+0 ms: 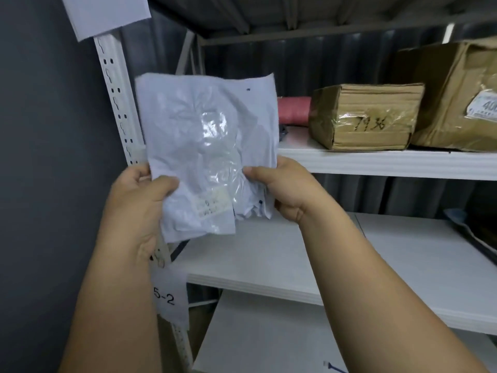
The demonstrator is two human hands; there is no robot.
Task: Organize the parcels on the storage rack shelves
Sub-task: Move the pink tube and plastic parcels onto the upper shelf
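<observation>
Head view: both hands hold up a white plastic parcel [207, 146] before the rack, the left hand [139, 195] pinching its lower left edge, the right hand [282, 189] its lower right; its small label is unreadable. On the upper shelf [376, 164] a taped cardboard box [363, 117] reads "7936". A post tag [168, 298] reads "5-2".

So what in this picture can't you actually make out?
- Small label on the white poly bag, head view: print too blurred to read.
- Pink item on the upper shelf: mostly hidden behind the bag and the small box.
- Large box: cut off by the right edge, its label only partly showing.
- Dark object on the middle shelf: cut off at right.
</observation>
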